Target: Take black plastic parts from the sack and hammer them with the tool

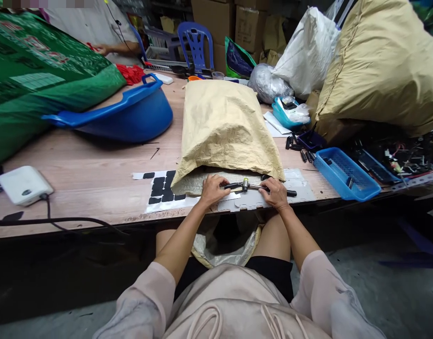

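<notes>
My left hand [214,189] is closed, its fingertips pinching a slim black part [233,185] just above the table's front edge. Fingers curled, my right hand [274,192] is around the shaft of what looks like a small two-faced hammer [245,184]. The hammer's head has a yellow-green band and touches or nearly touches the black part. Its black handle end sticks out past my right hand. Behind both hands lies a tan woven sack [223,122], its mouth facing me. A white sheet with black rounded stickers [163,188] lies left of my left hand.
A blue basin [131,115] and a large green sack [43,84] stand left; a white box with a cable [24,185] is nearer. On the right are a blue basket [347,174] and a big tan sack [382,66]. An open sack [225,259] hangs between my knees. Another person's hand [103,49] shows behind.
</notes>
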`<action>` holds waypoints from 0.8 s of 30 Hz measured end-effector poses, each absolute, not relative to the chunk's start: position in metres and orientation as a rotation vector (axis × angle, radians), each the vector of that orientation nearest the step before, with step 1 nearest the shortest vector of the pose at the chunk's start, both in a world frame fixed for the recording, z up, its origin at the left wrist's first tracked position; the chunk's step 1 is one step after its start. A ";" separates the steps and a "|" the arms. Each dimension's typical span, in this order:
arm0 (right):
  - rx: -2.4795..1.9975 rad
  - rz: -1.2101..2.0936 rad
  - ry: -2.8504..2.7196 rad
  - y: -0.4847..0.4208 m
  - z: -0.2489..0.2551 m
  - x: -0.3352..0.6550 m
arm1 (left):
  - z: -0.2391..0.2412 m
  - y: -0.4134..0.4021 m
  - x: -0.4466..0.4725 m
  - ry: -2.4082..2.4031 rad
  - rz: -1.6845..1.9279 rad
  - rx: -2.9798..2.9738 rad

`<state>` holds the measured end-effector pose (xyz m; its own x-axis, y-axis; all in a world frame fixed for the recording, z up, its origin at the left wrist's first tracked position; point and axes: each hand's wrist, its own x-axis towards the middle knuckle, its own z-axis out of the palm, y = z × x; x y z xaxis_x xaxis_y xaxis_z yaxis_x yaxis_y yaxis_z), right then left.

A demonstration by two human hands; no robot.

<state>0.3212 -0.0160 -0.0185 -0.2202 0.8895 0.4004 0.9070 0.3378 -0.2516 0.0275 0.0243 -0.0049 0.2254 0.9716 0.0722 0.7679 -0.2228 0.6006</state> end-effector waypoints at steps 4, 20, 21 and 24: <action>-1.546 -0.032 -2.140 -0.015 -0.019 0.323 | -0.005 0.020 0.033 1.612 0.591 2.087; -1.469 0.050 -1.962 -0.032 0.008 0.267 | -0.005 0.026 0.034 1.578 0.579 1.953; -1.468 0.056 -1.971 -0.034 0.009 0.261 | -0.004 0.026 0.034 1.578 0.577 1.955; -1.462 0.047 -1.981 -0.038 0.009 0.249 | -0.003 0.026 0.034 1.569 0.577 1.968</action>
<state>0.2488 -0.0383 0.0087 -0.1515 0.8613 0.4849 0.8371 0.3727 -0.4004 0.0336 0.0260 -0.0030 0.2258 0.9742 -0.0074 0.7369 -0.1658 0.6553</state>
